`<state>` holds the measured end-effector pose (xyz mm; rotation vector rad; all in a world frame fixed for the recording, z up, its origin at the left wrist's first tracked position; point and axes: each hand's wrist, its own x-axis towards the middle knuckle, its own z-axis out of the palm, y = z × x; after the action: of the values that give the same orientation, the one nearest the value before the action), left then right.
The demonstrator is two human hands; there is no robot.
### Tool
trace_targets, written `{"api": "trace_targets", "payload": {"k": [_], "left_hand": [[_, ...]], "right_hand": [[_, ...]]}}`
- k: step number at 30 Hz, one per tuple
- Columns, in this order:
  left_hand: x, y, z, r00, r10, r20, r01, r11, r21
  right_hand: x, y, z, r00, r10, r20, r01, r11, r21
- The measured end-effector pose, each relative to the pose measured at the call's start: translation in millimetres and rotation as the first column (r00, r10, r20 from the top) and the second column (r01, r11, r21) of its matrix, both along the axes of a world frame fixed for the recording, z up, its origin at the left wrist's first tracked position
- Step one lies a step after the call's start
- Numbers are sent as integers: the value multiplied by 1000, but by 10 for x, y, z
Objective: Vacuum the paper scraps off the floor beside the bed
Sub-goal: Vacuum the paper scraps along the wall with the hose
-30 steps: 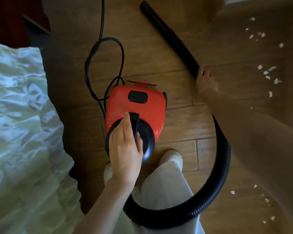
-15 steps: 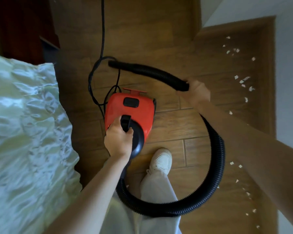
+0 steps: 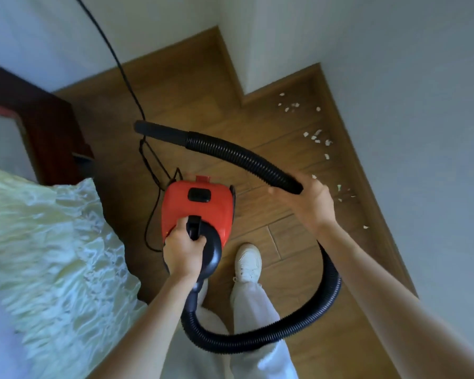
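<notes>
Red plastic canister vacuum [image 3: 197, 209] is gripped by the left hand [image 3: 182, 253]; the black ribbed hose [image 3: 241, 157] is clasped by the right hand [image 3: 308, 202]. White paper scraps [image 3: 316, 136] lie along the floor's wall edge, unvacuumed; the nozzle must be swung there next.

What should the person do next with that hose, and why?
Probably swing the nozzle rightward and down toward the paper scraps. The right hand grips the hose, but its tip points left, away from the scraps by the wall; the left hand holds the red vacuum.
</notes>
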<state>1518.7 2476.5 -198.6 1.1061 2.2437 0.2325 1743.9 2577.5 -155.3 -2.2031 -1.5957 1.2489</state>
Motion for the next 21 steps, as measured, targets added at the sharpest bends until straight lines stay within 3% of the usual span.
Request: {"api": "trace_targets", "payload": {"k": [4, 10, 15, 21], "left_hand": [[277, 9, 537, 991, -137, 10, 136, 990, 46], [656, 37, 1274, 929, -363, 77, 356, 930, 92], [857, -183, 1869, 802, -589, 103, 566, 803, 185], [1107, -580, 2415, 583, -807, 94, 778, 588, 222]], "right_hand": [[323, -364, 634, 990, -138, -8, 138, 989, 61], [643, -1269, 1459, 921, -374, 106, 363, 925, 108], [639, -2250, 2011, 781, -617, 101, 611, 787, 81], [578, -3247, 2572, 555, -830, 50, 824, 557, 107]]}}
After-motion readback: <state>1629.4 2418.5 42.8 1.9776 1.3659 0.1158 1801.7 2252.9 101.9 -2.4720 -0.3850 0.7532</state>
